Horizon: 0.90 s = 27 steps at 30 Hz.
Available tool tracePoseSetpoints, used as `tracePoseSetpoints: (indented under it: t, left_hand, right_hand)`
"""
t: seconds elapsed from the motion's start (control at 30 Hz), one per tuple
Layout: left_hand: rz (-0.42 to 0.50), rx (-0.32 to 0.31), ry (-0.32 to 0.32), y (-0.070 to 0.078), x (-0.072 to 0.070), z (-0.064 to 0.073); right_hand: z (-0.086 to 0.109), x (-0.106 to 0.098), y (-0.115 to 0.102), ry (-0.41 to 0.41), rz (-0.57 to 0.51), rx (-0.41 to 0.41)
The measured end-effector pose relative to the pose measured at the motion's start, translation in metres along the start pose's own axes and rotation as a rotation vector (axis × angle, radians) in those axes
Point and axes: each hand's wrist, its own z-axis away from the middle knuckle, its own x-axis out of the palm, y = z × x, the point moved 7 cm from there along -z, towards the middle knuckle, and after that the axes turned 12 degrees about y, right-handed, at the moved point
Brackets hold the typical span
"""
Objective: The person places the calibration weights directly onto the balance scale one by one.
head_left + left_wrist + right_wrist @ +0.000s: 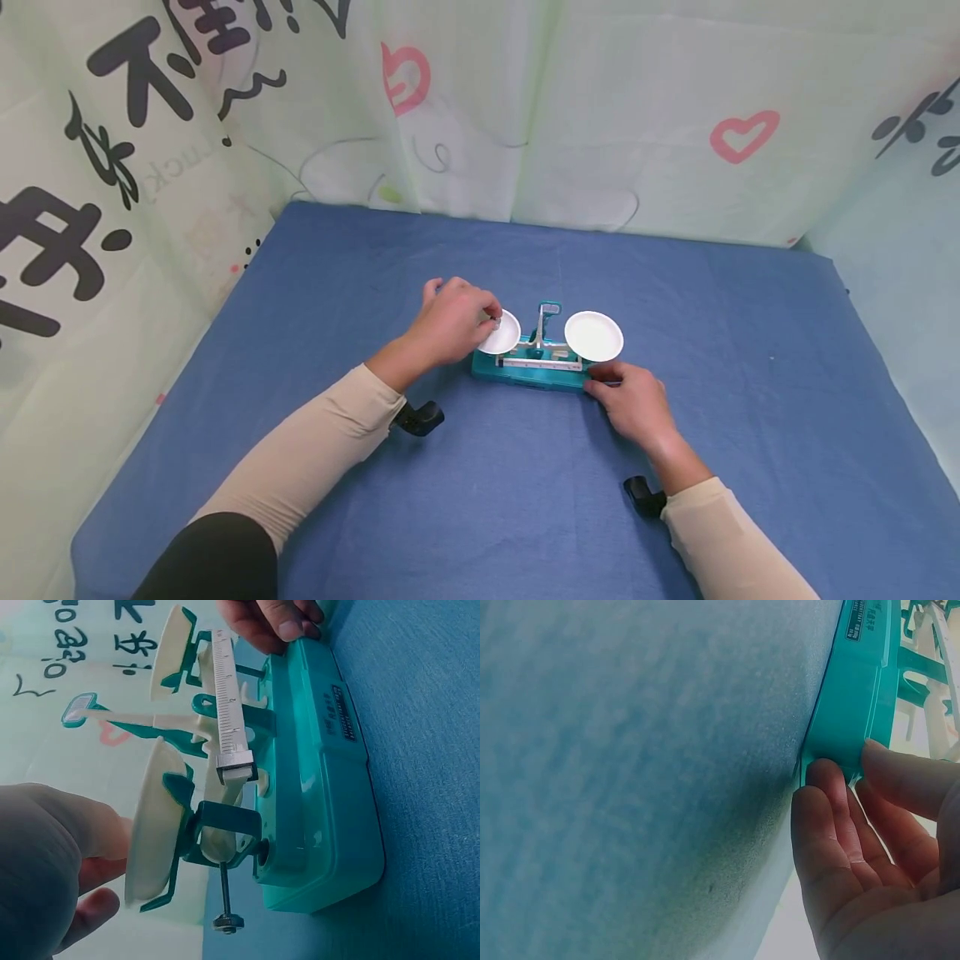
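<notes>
- A teal plastic balance scale (528, 371) sits near the middle of the counter (750, 467), which is covered in a blue, finely woven cloth
- The scale has a long, smooth, boxy base, a central upright post and two round white pans; the right pan (593, 336) lies bare and flat
- The left hand (452, 321) hovers over the left pan (501, 333), fingers curled together, pinching a small pale piece (495, 317) at the pan's rim; what the piece is cannot be told
- The right hand (632, 403) rests on the cloth, its fingertips pressed together against the right end of the base
- Both forearms wear snug beige sleeves (315, 446)
- Only the left wrist view shows the white ruled beam (227, 705) with its printed marks, the teal bracket under the near pan, and a thin metal screw (227, 904) with a knurled head sticking out below it
- Only the right wrist view shows fingers (832, 817) and thumb clasping the corner of the base, and the cloth's fuzzy nap close up
- A pale green curtain (637, 108) printed with pink hearts and black characters walls in the counter, seen whole from the head view alone
</notes>
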Motion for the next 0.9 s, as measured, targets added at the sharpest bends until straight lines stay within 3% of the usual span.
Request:
tracePoseSetpoints:
  t: [0.23, 0.4, 0.63, 0.9]
  left_hand:
    - [0.007, -0.026, -0.013, -0.004, -0.003, -0.001]
    - [0.062, -0.029, -0.034, -0.012, -0.008, -0.001]
    - [0.107, -0.056, -0.039, -0.032, -0.014, 0.006]
    - [0.116, -0.060, -0.107, -0.055, -0.009, 0.020]
  right_hand:
    - [-0.001, 0.000, -0.001, -0.001, 0.001, 0.000]
    - [-0.002, -0.001, -0.001, -0.005, -0.004, 0.004]
    - [-0.004, -0.002, -0.001, -0.013, -0.001, 0.012]
    - [-0.005, -0.001, 0.000, -0.014, 0.000, 0.005]
